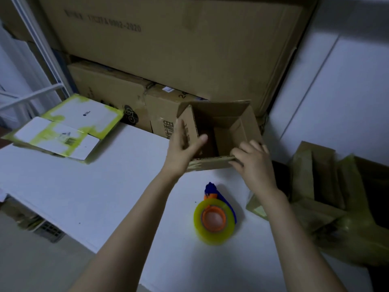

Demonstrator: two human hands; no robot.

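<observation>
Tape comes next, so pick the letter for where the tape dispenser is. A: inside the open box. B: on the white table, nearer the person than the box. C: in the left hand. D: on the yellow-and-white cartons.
B: the tape dispenser lies on the white table this side of the open cardboard box, which the left hand and the right hand hold.

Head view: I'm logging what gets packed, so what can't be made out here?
- Cardboard box interior: head view, floor lost in shadow behind its near wall.
- Left hand: head view, fingers motion-blurred.
- Tape dispenser: head view, blue handle mostly hidden by the roll.
- Print on the big carton: head view, blurred, unreadable.
- Yellowish bags: head view, cut off by the right edge.
</observation>
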